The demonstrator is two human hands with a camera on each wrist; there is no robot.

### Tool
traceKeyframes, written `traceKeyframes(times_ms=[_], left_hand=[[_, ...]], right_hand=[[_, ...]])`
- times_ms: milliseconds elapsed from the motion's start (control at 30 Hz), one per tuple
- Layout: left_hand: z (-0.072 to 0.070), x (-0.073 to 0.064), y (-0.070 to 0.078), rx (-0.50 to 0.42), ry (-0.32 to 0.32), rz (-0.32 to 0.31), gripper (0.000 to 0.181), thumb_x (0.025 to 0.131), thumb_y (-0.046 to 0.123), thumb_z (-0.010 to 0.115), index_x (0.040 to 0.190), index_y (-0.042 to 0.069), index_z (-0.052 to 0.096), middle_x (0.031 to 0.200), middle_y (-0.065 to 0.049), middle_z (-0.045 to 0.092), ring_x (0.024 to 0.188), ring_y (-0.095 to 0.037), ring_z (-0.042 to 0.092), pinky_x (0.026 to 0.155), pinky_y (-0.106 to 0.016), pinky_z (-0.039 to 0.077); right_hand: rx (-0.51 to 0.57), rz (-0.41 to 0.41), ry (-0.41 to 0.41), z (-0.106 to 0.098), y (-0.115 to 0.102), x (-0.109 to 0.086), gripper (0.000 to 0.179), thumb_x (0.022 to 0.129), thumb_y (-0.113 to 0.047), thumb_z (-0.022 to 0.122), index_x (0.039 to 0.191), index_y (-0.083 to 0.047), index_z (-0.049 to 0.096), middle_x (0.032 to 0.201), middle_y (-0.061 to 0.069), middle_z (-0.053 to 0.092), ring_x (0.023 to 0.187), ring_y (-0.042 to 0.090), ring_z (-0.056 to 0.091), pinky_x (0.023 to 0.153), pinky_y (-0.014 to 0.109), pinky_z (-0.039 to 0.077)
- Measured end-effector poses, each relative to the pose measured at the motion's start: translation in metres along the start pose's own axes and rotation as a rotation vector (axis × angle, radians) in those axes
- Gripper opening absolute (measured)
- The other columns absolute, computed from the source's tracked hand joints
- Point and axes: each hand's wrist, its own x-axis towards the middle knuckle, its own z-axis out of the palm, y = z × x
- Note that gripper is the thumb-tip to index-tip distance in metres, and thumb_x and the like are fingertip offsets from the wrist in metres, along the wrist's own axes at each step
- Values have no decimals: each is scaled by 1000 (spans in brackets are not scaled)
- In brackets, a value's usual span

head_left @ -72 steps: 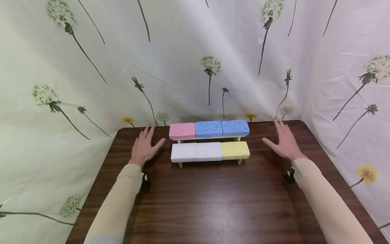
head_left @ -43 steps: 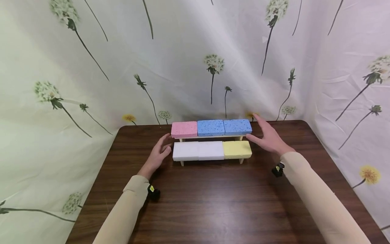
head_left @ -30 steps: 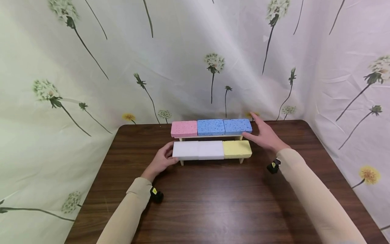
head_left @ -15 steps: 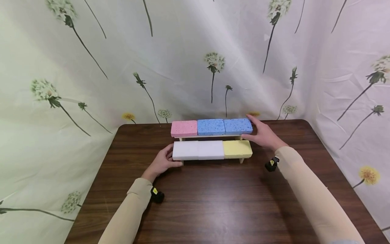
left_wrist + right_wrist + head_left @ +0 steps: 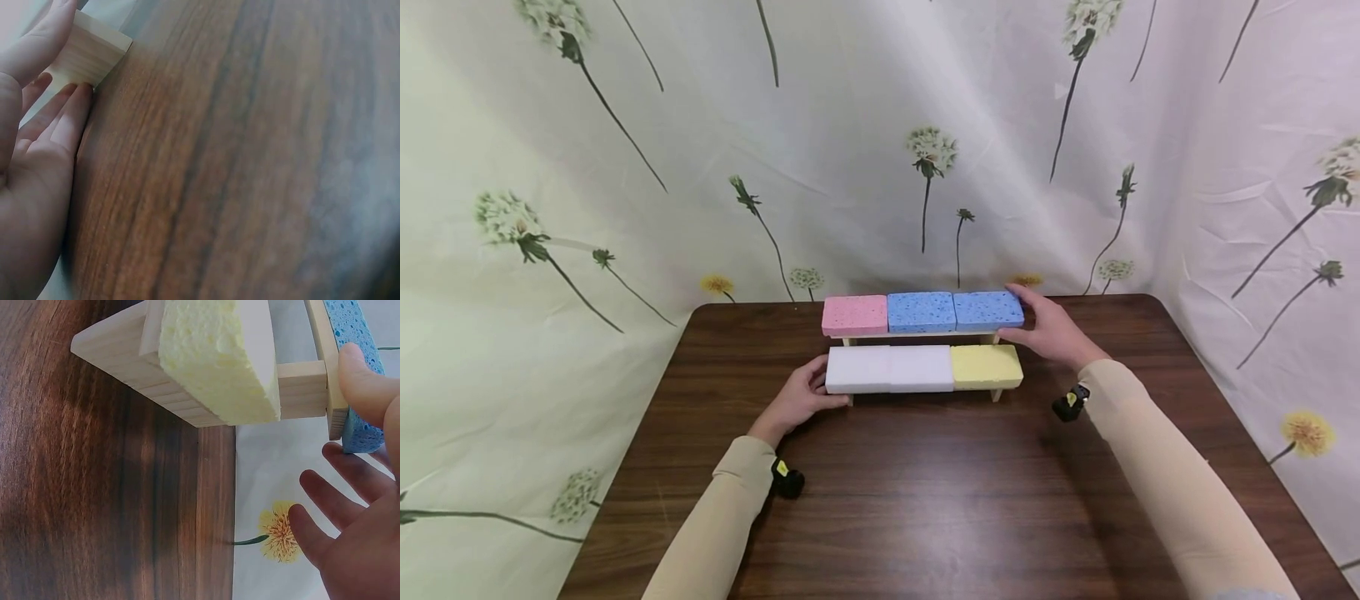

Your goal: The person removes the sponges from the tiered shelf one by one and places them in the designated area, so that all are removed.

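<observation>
A low two-tier wooden stand (image 5: 303, 394) carries rectangular sponges. On its back tier sit a pink sponge (image 5: 854, 315) and two speckled blue sponges (image 5: 988, 309). The front tier holds two white foam blocks (image 5: 887, 368) and a yellow sponge (image 5: 987, 367). My left hand (image 5: 797, 396) grips the front tier's left end, thumb at the front leg and fingers round the side. In the left wrist view its fingertips meet the wooden leg (image 5: 94, 53). My right hand (image 5: 1051, 329) holds the back tier's right end, thumb at the shelf's front edge, index finger behind the blue sponge.
The dark wood table (image 5: 925, 500) reaches back to a hanging white cloth (image 5: 850, 167) printed with dandelions, close behind the back tier. Black wrist cameras (image 5: 787, 481) sit on both sleeves.
Both hands came inward from beside the stand to its ends. The left thumb moved down to the front leg, and the right fingers closed in on the back tier. The sponges kept their places.
</observation>
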Motion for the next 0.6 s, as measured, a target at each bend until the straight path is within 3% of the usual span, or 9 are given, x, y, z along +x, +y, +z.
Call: traceKeyframes(times_ms=[600], left_hand=[[-1,-2,4,-7,-12,-3,84,85,-3,86,156,3,43,159,-19,45,144,-37,49,107,-28,52]], right_hand=[[4,18,24,-9,4,-4,81,97,-29,79,162,-7,36,153,22,50,135,39,52,114,60,43]])
